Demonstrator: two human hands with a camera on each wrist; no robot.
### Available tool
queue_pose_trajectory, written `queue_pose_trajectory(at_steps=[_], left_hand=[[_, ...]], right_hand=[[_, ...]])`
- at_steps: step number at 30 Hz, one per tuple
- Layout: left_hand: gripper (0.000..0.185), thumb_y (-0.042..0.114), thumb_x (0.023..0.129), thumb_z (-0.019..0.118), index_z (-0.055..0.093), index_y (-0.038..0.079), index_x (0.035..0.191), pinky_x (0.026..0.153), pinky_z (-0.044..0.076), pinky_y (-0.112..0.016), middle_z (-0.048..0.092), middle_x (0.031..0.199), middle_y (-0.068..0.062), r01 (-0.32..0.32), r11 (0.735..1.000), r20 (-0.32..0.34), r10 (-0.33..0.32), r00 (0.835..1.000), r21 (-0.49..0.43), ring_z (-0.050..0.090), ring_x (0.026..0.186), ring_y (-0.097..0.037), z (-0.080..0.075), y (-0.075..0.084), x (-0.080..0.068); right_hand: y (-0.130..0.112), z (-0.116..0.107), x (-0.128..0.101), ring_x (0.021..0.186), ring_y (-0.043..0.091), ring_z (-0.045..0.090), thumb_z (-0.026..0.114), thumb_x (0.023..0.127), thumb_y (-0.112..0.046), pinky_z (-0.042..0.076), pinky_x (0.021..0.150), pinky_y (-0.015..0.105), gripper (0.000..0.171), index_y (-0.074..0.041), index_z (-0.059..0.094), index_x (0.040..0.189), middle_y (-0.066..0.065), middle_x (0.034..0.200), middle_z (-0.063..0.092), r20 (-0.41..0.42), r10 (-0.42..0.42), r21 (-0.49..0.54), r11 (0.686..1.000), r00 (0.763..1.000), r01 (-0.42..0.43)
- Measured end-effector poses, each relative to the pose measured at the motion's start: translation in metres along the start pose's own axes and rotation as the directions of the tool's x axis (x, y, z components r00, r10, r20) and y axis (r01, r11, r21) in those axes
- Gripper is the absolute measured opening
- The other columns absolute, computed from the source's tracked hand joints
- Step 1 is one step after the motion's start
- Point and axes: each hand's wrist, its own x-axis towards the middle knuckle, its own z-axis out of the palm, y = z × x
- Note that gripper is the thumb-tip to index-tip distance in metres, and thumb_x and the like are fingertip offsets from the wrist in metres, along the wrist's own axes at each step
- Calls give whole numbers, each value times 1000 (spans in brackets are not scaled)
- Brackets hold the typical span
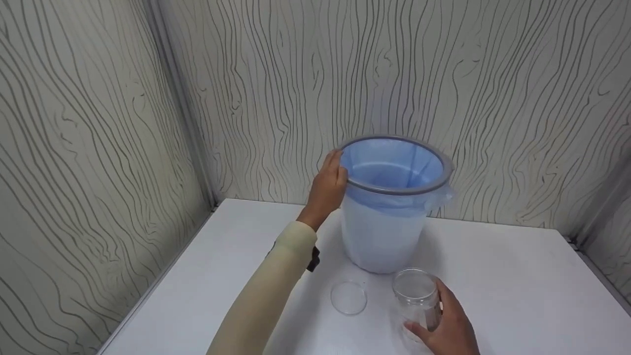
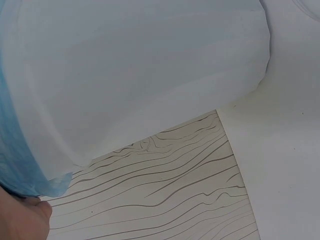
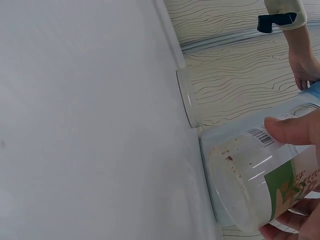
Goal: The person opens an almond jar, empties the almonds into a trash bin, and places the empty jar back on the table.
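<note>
Staged recording booth rather than a lived-in room: white table [image 1: 517, 276] boxed in on three sides by panels [image 1: 98, 123] papered with a wavy wood-grain pattern, joined by a metal corner strip [image 1: 182, 108]. Household items only: lined bin [image 1: 384, 231], clear jar [image 1: 416, 296].

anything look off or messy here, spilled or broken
Nothing spilled or broken. The bin stands upright on the white table, its blue liner held under the rim ring, left hand at the rim. The clear jar in the right hand has brownish residue inside; its lid lies off beside it.
</note>
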Motion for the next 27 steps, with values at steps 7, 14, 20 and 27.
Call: queue_pose_trajectory(at_steps=[7,14,20,27], left_hand=[[51,20,108,33,35,6,157,119,30,-38,30,165,-10,13,1000,0,-13,1000,0,34,148,-23,1,0,0],[52,23,108,32,34,7,158,119,28,-38,30,165,-9,10,1000,1,-10,1000,1,32,149,-22,1,0,1],[53,25,108,29,34,6,158,119,29,-37,30,165,-9,6,1000,4,-6,1000,10,32,149,-22,1,0,0],[53,24,108,29,34,5,158,120,28,-37,29,165,-9,3,1000,1,-3,1000,-3,29,150,-21,2,-2,-1]], right_hand=[[1,2,1,125,45,53,95,67,-42,48,97,60,125,6,20,155,29,146,44,24,19,15,1000,1000,-19],[5,6,2,125,43,53,97,64,-37,51,95,56,126,4,20,155,26,144,47,33,9,55,998,999,-11],[8,10,1,127,44,54,98,63,-34,52,93,56,125,-1,21,155,25,143,49,37,3,83,996,999,-7],[11,14,0,125,47,54,98,63,-33,50,96,58,126,0,17,155,27,146,46,69,-24,115,993,997,15]])
